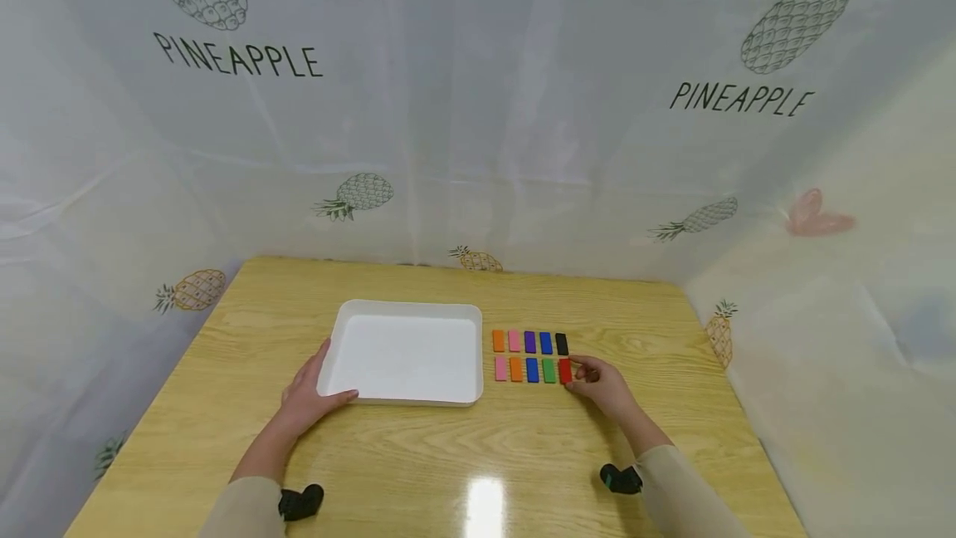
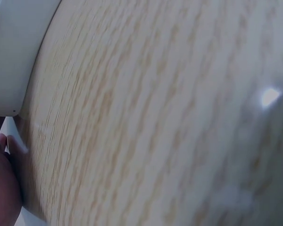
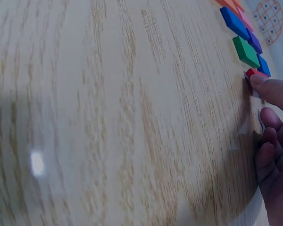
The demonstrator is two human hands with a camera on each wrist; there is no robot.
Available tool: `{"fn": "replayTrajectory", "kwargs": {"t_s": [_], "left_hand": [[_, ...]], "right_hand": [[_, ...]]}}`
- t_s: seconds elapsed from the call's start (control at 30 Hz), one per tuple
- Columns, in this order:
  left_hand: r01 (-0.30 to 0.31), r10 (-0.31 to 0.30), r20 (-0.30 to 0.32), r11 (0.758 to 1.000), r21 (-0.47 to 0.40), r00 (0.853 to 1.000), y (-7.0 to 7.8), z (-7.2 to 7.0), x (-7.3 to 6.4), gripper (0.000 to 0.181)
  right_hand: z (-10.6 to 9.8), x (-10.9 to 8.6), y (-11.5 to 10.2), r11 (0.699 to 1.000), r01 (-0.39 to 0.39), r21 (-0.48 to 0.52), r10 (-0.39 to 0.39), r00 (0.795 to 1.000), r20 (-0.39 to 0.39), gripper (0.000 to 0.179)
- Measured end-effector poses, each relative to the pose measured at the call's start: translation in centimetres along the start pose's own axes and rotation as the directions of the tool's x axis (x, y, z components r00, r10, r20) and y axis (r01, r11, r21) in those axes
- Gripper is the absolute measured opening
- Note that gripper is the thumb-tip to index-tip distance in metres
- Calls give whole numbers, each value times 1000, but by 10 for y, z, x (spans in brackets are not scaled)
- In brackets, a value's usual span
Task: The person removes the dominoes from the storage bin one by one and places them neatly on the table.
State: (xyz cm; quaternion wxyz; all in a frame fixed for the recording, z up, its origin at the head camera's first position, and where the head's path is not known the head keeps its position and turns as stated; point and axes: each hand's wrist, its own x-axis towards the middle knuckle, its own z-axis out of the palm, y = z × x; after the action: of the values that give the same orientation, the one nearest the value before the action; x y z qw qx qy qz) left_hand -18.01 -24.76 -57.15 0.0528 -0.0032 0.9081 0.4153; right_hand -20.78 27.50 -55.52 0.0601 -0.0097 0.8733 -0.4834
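A shallow white tray [image 1: 403, 401] lies on the wooden table, its front left corner spanned by my left hand [image 1: 304, 397]. The fingers run along the tray's left side and the thumb touches its front edge. To the right of the tray, small flat rectangular blocks lie in two rows. At the right end of the front row, my right hand [image 1: 603, 388] pinches the red block [image 1: 565, 371] between thumb and index finger. Beside it is the green block [image 1: 548, 370], and behind it the black block [image 1: 562, 344]. In the right wrist view, the thumb covers part of the red block [image 3: 254, 73].
Other blocks include a purple block [image 1: 530, 342], a blue block [image 1: 533, 369], an orange block [image 1: 516, 369] and a pink block [image 1: 500, 369]. The table [image 1: 448, 463] meets a hanging sheet [image 1: 478, 148] with printed pineapples at the back and sides.
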Motion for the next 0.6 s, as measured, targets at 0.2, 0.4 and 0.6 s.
{"fn": "replayTrajectory", "kwargs": {"t_s": [0.2,0.4,0.6], "left_hand": [[-7,7,-1,1000,-5,1000,3,1,1,115],[-11,11,3,1000,12,1000,5,0,0,115],[-5,5,12,1000,23,1000,7,-3,-3,115]], "right_hand": [[-2,2,5,1000,4,-16,-4,1000,4,47],[-3,2,5,1000,-19,-25,19,1000,6,48],[-3,5,1,999,-36,-34,37,999,26,49]]}}
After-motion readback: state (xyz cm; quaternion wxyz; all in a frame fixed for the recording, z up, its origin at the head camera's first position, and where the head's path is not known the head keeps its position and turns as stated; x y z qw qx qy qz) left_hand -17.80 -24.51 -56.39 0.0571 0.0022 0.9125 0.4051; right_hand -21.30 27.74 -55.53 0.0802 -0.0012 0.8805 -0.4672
